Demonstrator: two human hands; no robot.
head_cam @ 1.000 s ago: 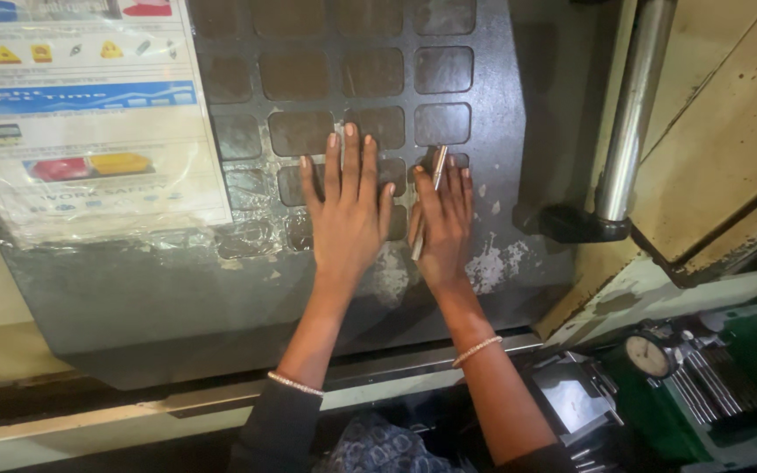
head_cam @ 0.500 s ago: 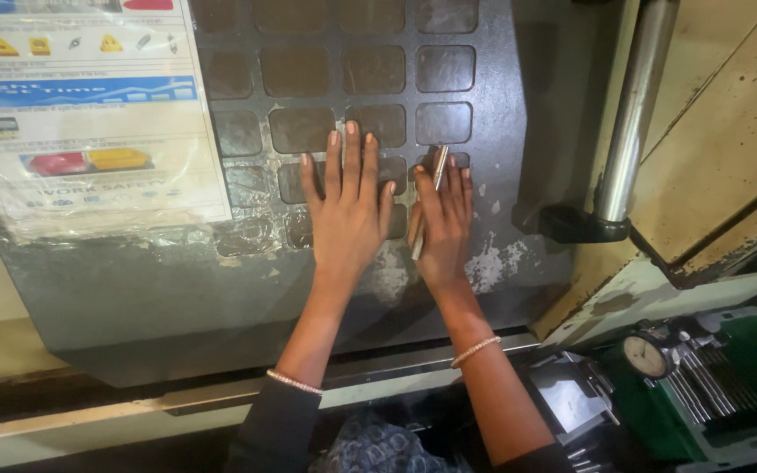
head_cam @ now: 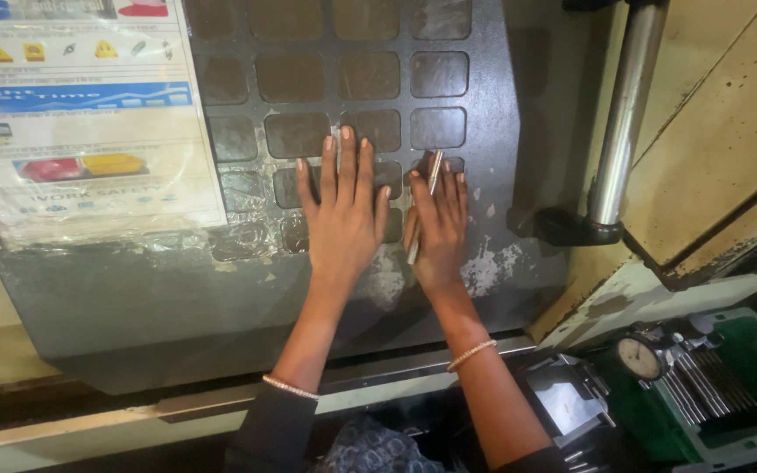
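Note:
My left hand [head_cam: 343, 210] lies flat, fingers spread, on a dark grey machine panel [head_cam: 116, 289] that carries a grid of square pads [head_cam: 370, 74]. My right hand [head_cam: 440, 228] rests flat on the same panel just to the right, almost touching the left. A thin metal rod [head_cam: 422, 206] is held between its thumb and forefinger, pointing up along the panel. Both wrists wear thin bracelets.
A laminated poster [head_cam: 81, 114] covers the panel's upper left. A shiny steel column [head_cam: 624, 105] stands to the right beside a beige housing [head_cam: 729, 131]. At the lower right, a dial gauge [head_cam: 637, 355] and metal pieces sit in a green tray [head_cam: 746, 350].

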